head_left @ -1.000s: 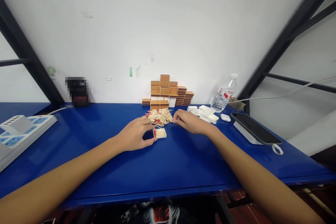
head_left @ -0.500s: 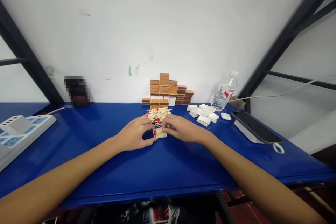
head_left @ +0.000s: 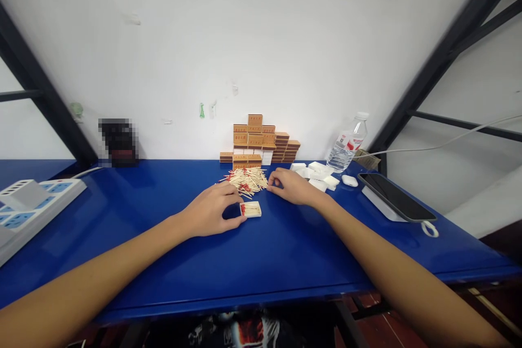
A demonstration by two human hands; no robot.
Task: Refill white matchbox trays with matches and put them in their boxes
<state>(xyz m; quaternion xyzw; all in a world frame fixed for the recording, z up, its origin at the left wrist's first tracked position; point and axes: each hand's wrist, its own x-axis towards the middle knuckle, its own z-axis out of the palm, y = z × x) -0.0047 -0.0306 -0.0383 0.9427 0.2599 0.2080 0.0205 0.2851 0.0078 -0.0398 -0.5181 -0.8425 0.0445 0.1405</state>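
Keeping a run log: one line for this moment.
left hand: at white rectangular tray holding matches | right hand: beside red-tipped wooden match pile

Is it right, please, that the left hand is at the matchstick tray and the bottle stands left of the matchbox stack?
Not left: the head view shows the bottle right of the matchbox stack; the left hand is at the tray.

From the person's head, the camera faces forward and down, close over the table (head_left: 228,269), toward the wall (head_left: 293,38).
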